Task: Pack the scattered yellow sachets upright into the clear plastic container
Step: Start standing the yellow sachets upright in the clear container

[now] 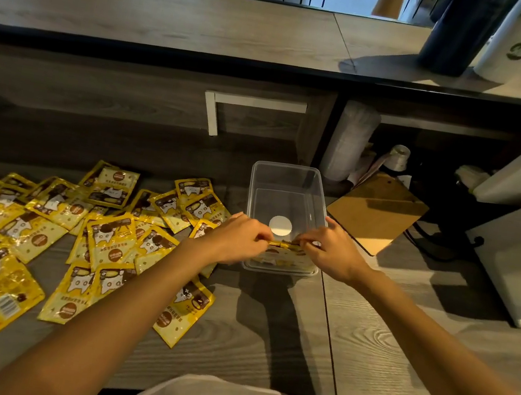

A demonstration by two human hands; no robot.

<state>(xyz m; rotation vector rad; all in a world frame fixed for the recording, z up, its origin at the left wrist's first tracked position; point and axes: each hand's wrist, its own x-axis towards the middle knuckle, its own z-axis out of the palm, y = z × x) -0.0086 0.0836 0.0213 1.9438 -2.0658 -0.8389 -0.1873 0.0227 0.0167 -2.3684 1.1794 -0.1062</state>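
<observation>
Yellow sachets [40, 229] printed with a white cartoon cat and brown patches lie flat and overlapping across the left half of the grey wood-grain worktop [263, 335]. The heap runs from the left edge almost to the clear plastic container [289, 181], and a few lie toward the front edge. That container stands past the middle of the worktop, nearer its back edge, its long side running away from the person, and a white round disc [280, 226] shows at its bottom. At its near end an upright sachet [282, 244] stands against the near wall — its yellow face shows through the plastic and its top edge is about level with the rim. Whether it is one packet or several pressed together cannot be told. Both hands grasp that top edge: the left hand [238, 238] pinches its left end with curled fingers and thumb, and the right hand [334, 252] pinches its right end likewise, both forearms reaching in from the front edge. Just right of the container, toward the back right corner, a brown clipboard [377, 213] lies flat, one corner near the container's right wall. Behind the worktop stands a raised ledge [178, 18] of the same dark wood — on its right end are a dark tumbler [458, 34] and a white cup [519, 44] with a green logo, close side by side.
</observation>
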